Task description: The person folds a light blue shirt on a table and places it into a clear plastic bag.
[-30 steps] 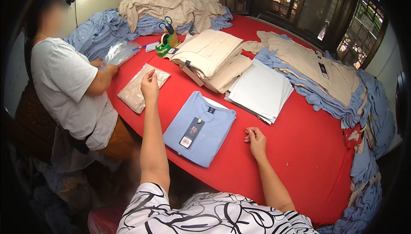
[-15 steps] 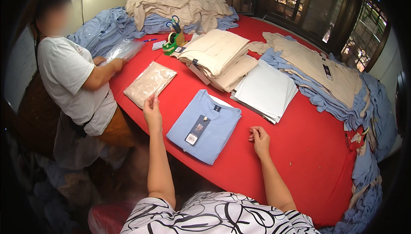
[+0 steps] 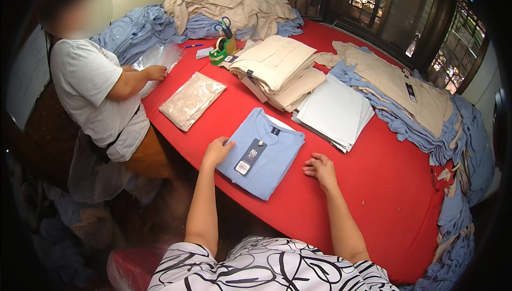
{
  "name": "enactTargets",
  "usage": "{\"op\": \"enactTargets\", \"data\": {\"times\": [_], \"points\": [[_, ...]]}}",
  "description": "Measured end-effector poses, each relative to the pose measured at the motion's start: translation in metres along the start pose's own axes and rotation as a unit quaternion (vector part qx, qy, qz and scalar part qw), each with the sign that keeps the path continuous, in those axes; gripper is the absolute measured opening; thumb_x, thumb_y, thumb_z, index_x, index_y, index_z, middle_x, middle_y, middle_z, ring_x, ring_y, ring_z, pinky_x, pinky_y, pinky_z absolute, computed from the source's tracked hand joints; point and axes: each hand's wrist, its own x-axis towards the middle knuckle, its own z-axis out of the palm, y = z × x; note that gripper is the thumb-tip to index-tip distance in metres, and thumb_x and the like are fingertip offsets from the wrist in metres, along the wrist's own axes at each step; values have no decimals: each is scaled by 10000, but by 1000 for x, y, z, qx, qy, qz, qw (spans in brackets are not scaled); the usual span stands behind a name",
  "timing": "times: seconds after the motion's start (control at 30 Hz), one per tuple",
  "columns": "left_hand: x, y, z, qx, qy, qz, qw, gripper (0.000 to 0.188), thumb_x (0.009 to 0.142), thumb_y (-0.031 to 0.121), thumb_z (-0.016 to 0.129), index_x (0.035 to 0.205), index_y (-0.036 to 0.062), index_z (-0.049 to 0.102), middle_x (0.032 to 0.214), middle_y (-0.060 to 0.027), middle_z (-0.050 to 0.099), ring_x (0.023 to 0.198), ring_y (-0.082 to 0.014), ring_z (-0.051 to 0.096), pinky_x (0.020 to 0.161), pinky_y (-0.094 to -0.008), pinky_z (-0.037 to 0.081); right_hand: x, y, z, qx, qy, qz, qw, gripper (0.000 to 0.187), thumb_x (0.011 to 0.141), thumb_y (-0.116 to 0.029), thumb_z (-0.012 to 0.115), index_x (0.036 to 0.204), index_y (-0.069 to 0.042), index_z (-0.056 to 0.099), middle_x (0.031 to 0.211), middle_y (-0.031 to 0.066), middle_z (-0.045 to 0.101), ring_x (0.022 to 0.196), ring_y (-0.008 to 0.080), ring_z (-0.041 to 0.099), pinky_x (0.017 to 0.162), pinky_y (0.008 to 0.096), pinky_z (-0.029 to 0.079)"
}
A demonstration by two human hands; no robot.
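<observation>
A folded light-blue shirt (image 3: pixel 284 147) lies on the red-covered table in front of me, with a dark hang tag (image 3: pixel 251 157) on its front. My left hand (image 3: pixel 216 151) is at the shirt's left edge, fingers reaching onto the fabric without gripping it. Just off the right edge, my right hand (image 3: pixel 321 170) hovers with loosely curled, parted fingers and nothing in them. Beyond my left hand rests a folded beige garment in a clear plastic bag (image 3: pixel 192 101).
Folded beige shirts (image 3: pixel 274 64) are stacked behind, beside white sheets (image 3: pixel 335 112). A green tape dispenser (image 3: pixel 218 53) stands near them. At the left a co-worker (image 3: pixel 101 88) handles clear plastic bags (image 3: pixel 160 59). Garments (image 3: pixel 394 78) pile along the right and a heap (image 3: pixel 224 3) at the back.
My left hand has moved right from the bagged beige garment to the blue shirt's left edge. My right hand has shifted slightly, its fingers spreading. The co-worker's hand has risen a little.
</observation>
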Motion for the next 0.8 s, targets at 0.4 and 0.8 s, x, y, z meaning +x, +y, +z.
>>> {"op": "enactTargets", "data": {"times": [0.4,0.8], "points": [[39,18,-10,16,145,39,989,502,900,333,671,1279,12,601,1207,-207,643,1105,-338,624,963,-430,484,-4,18,34,30,-29,-16,999,430,998,-78,502,1366,106,374,1021,217,650,860,271,701,745,337,611],[-7,60,-9,-454,166,67,873,495,1005,202,564,1432,-8,432,1340,-160,533,1205,-223,547,1016,-361,444,-12,2,25,50,-4,-63,997,305,1009,-152,520,1232,57,530,1050,158,648,866,212,677,751,316,577]]}}
